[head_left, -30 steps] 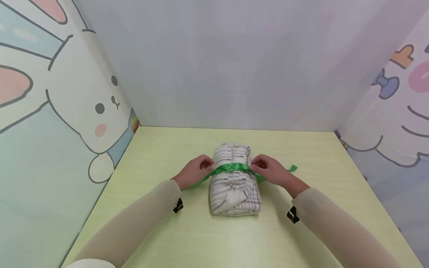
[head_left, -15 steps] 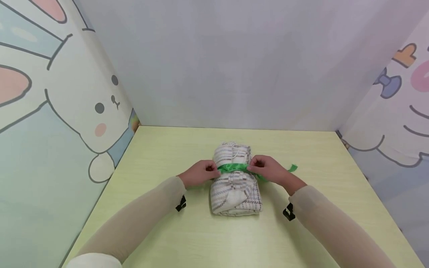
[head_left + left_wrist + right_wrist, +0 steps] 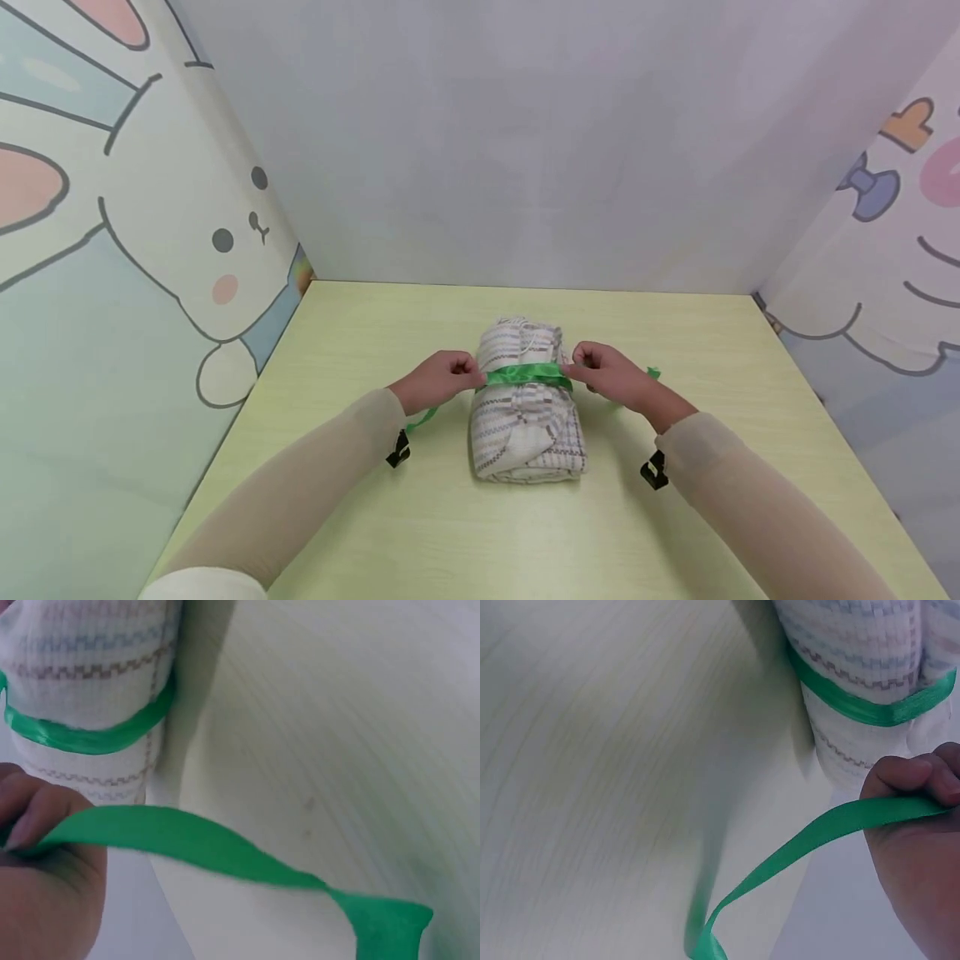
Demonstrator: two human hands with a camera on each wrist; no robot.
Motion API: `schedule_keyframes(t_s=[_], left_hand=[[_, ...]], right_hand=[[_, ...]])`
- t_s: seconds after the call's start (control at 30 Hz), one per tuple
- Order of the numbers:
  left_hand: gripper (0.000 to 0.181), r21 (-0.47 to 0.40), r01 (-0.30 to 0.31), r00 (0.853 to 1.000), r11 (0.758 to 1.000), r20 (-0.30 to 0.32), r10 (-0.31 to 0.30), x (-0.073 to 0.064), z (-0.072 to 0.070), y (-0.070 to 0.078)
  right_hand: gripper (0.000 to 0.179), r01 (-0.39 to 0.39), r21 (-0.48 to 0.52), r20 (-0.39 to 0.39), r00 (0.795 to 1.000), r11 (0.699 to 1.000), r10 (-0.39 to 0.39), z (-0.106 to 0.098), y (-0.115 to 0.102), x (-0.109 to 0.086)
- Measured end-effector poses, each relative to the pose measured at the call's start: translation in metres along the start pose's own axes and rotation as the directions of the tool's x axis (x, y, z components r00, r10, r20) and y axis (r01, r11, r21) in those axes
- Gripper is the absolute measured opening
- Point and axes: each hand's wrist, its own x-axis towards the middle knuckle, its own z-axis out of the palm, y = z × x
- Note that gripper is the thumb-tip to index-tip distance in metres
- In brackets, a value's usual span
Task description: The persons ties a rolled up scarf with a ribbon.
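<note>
A rolled, folded cloth with striped patterning lies on the table, its long side running away from me. Around its middle passes a green satin ribbon. At the bundle's left side my left hand pinches one end of the ribbon, and a loose tail trails out of the fist in the left wrist view. My right hand grips the other end at the right side, its tail hanging down toward the table in the right wrist view. Both hands are level with the ribbon band.
The pale yellow-green table carries the bundle near its middle. A plain light wall rises behind the far edge. Cartoon-printed panels stand along the left and right sides.
Both hands came inward over the bundle, then drew apart to its two sides, pulling the ribbon across the top. The cloth bundle stayed in place.
</note>
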Motion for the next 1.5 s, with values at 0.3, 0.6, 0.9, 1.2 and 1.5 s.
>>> schedule_keyframes(t_s=[0.3, 0.6, 0.9, 1.2, 1.5], left_hand=[[0.037, 0.120, 0.075, 0.995, 0.990, -0.067, -0.068, -0.002, -0.001, -0.006], [0.033, 0.197, 0.009, 0.997, 0.980, -0.073, 0.006, -0.004, -0.010, 0.009], [0.024, 0.188, -0.061, 0.992, 0.980, -0.094, 0.080, -0.009, -0.022, 0.020], [0.034, 0.249, 0.062, 0.996, 0.966, -0.084, -0.042, -0.006, -0.010, -0.016], [0.039, 0.181, 0.038, 0.997, 0.983, -0.079, -0.024, 0.006, -0.005, -0.034]], right_hand=[[0.051, -0.090, -0.139, -0.021, 0.996, 0.986, 0.088, -0.005, 0.006, -0.002], [0.048, -0.080, -0.155, 0.006, 0.997, 0.985, 0.082, -0.015, -0.007, -0.002], [0.042, -0.063, -0.106, -0.024, 0.998, 0.992, 0.061, -0.022, -0.008, -0.003], [0.047, -0.107, -0.127, -0.051, 0.994, 0.986, 0.102, -0.014, 0.026, -0.006], [0.046, -0.119, -0.104, -0.075, 0.991, 0.987, 0.112, -0.005, 0.047, -0.002]])
